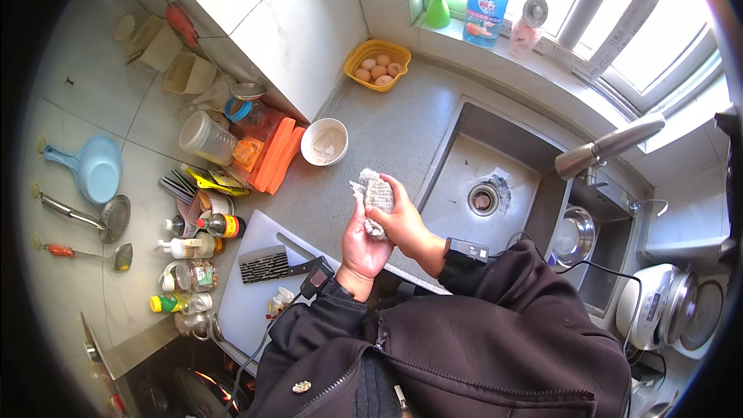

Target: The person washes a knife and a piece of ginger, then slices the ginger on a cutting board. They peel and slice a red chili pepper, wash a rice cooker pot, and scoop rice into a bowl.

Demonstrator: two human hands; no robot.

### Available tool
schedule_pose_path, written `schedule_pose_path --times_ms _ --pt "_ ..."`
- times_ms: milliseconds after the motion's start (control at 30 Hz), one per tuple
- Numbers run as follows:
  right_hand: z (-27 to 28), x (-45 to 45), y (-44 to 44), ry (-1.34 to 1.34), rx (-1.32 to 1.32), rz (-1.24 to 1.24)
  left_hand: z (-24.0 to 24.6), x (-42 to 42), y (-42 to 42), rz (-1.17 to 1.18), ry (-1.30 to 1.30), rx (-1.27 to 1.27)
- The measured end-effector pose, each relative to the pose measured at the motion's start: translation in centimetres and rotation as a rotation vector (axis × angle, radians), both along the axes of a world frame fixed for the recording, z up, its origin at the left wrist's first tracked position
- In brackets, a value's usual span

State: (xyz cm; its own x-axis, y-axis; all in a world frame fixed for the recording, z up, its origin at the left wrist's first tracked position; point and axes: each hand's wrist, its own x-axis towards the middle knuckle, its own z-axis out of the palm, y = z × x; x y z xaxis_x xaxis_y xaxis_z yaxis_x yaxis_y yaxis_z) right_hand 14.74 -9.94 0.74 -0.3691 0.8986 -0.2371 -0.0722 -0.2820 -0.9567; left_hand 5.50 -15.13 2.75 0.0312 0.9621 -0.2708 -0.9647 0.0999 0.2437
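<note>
A crumpled grey cloth (380, 194) is held between both hands above the counter's front edge. My right hand (409, 223) grips it from the right, thumb pressed across its lower part. Palm turned up, my left hand (365, 252) supports the cloth from the lower left. Left of the hands, a cleaver (264, 265) with a dark-patterned blade lies on a white cutting board (258, 307). Pale chopped pieces (281, 297) rest on the board near my left sleeve. A white bowl (325, 141) with a little whitish residue stands beyond the hands.
To the right is a steel sink (464, 186) with a faucet (609, 145). A yellow basket (377, 84) of eggs sits in the back corner. Seasoning bottles (223, 224) and jars line the left wall. A rice cooker (647, 305) stands far right; cables run from both wrists.
</note>
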Motion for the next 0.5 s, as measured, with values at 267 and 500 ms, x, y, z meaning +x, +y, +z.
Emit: schedule_pose_path --times_ms 267,500 --pt "-4.0 0.3 15.2 -0.314 0.554 0.262 0.8 -1.3 0.2 0.0 0.72 -0.149" --pt "-12.6 1.3 23.7 -1.308 0.902 -0.012 -1.3 -3.7 -2.4 -0.066 0.713 -0.478"
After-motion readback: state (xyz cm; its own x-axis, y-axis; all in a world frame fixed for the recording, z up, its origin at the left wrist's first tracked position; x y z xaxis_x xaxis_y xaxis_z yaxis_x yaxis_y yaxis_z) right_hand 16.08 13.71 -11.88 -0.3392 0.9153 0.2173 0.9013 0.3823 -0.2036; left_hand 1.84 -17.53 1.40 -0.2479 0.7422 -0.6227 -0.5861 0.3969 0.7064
